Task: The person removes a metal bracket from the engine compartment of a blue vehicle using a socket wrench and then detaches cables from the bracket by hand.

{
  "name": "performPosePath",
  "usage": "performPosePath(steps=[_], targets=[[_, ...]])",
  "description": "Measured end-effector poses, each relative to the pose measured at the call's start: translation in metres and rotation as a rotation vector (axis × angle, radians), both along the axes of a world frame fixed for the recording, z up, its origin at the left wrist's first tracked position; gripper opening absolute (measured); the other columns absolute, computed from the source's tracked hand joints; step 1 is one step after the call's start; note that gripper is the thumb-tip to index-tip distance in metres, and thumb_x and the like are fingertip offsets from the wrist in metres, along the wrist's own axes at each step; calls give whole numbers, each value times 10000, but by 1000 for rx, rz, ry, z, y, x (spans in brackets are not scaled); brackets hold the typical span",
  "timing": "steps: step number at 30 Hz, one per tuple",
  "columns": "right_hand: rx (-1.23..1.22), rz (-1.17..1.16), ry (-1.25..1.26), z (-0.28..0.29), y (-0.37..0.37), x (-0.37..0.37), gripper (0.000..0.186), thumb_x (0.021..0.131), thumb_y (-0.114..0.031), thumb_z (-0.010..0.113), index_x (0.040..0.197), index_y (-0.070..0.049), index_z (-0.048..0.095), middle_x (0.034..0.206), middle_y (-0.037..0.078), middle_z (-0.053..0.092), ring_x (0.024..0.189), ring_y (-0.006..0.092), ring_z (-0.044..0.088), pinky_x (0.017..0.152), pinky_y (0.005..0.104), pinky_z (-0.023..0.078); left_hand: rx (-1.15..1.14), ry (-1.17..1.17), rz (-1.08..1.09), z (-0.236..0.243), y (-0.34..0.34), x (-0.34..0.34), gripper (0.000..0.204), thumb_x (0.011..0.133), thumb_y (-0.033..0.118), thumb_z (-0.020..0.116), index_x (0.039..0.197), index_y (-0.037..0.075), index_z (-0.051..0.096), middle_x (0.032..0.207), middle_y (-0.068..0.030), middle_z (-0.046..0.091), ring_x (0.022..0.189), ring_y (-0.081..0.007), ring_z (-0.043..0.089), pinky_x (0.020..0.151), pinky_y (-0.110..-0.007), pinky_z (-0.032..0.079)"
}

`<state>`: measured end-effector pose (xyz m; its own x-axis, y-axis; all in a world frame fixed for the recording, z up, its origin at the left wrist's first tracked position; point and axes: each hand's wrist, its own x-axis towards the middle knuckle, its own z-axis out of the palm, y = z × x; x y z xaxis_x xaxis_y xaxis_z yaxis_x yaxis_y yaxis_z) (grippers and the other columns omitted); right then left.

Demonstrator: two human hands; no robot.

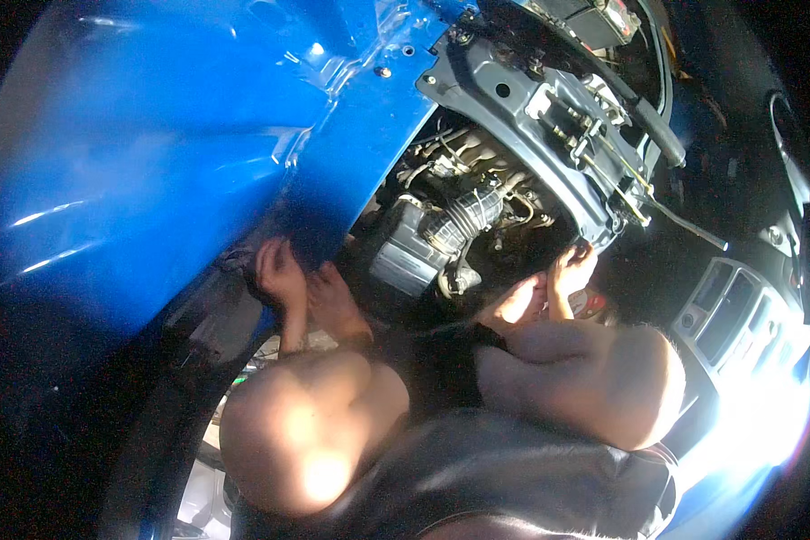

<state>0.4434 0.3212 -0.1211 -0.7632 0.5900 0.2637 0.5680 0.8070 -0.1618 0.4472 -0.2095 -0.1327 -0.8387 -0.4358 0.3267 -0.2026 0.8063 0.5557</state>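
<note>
Below my bent bare knees, an engine bay opening shows an engine with a ribbed air intake hose (466,216) and a grey air filter box (407,247). On its left side my left hand (281,268) is closed, fingers curled near the shaded lower edge of the blue body panel (333,171). What it holds, if anything, is hidden. At the opening's right side my right hand (571,266) is closed, fingertips together at the lower end of a grey metal seat-base panel (558,184). Anything in its fingers is too small to make out.
My bare feet (337,301) flank the opening's near side. A long metal rod (688,225) sticks out to the right from the grey panel's lever mechanism (585,135). A grey dashboard console (738,310) stands at the right. A small red thing (589,304) lies by my right hand.
</note>
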Motion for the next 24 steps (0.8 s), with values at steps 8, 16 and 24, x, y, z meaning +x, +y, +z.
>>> performPosePath(steps=[8,16,24], targets=[[-3,10,10,-4,2,0,345,841,-203,596,1142,-38,561,1004,142,599,901,299,602,820,394,471,130,-19,148,30,22,-17,200,768,104,745,919,-7,677,910,-128,651,878,-289,634,780,-364,513],[36,37,59,-8,3,0,290,846,-178,583,1107,-52,570,969,130,605,855,281,607,787,385,472,43,-64,-16,32,9,-14,145,788,39,698,919,-16,669,906,-134,647,839,-261,634,778,-356,520],[-79,-14,5,5,-6,-3,323,842,-183,584,1130,-38,563,1012,145,600,908,304,599,821,395,466,118,-139,172,64,29,-29,162,777,39,694,924,-25,670,909,-135,657,829,-294,638,728,-378,512]])
